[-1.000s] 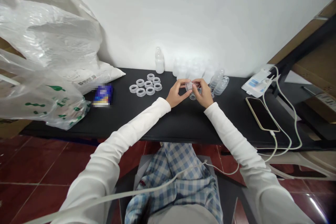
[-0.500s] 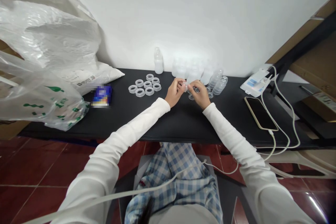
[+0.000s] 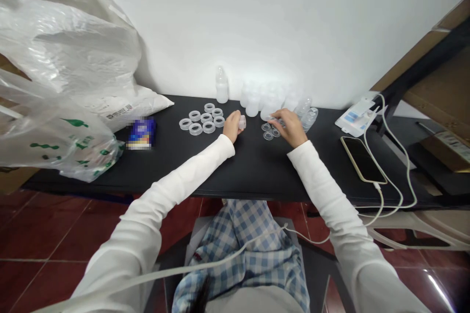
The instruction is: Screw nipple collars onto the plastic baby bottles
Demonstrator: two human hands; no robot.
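My left hand point(image 3: 231, 127) is closed around a translucent bottle collar ring point(image 3: 242, 122), raised a little over the black table. To the left of it, several more collar rings point(image 3: 206, 118) lie in a loose cluster. My right hand point(image 3: 293, 128) is over a group of small clear discs point(image 3: 268, 135), thumb and forefinger brought together; what is between them is too small to make out. Behind both hands stand several frosted bottles point(image 3: 252, 105) in a bunch. One bottle with a clear cap point(image 3: 221, 85) stands apart by the wall.
Clear dome caps point(image 3: 309, 119) stand beyond my right hand. Farther right are a phone point(image 3: 364, 159) on a white cable and a white-and-blue package point(image 3: 356, 116). Large plastic bags point(image 3: 69, 54) and a blue packet point(image 3: 141, 133) occupy the left side.
My hands were together over the discs and have parted. The left moved left with the collar ring; the right shifted slightly right, uncovering discs and bottles.
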